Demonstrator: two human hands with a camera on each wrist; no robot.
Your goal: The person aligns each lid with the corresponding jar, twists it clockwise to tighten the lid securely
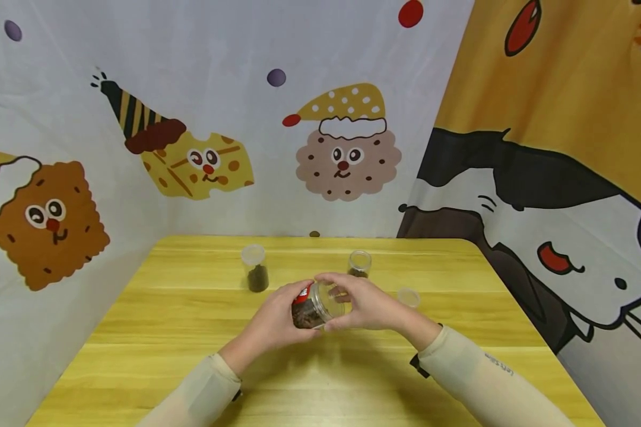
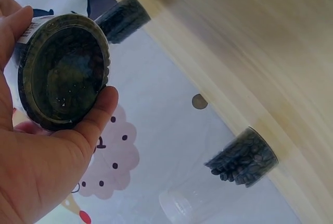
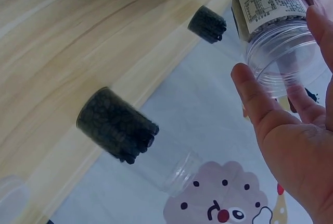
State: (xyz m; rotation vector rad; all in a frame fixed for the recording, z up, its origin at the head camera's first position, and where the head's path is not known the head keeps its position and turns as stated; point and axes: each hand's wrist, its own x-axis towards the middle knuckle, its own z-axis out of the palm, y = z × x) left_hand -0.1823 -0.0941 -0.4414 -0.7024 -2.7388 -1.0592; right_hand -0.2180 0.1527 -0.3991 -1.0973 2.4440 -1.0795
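A clear screw-top jar [image 1: 307, 313] with a red label and dark brown contents lies tilted on its side between both hands, over the table. My left hand [image 1: 278, 317] grips its body, fingers on the far side and thumb underneath. In the left wrist view the round base of the jar [image 2: 67, 73] faces the camera. My right hand [image 1: 365, 302] curves around the clear, ringed mouth end, thumb below and fingers above. The right wrist view shows a printed barcode label [image 3: 270, 5] on the jar and the right fingers [image 3: 255, 91] spread about its rim.
Behind the left hand stands a tall clear jar [image 1: 257, 276] partly filled with dark beans. Another clear jar [image 1: 359, 261] with dark contents stands behind the right hand. A clear round lid [image 1: 408, 298] lies to the right on the wooden table [image 1: 192, 308]. A cartoon-printed curtain [image 1: 219, 47] hangs behind.
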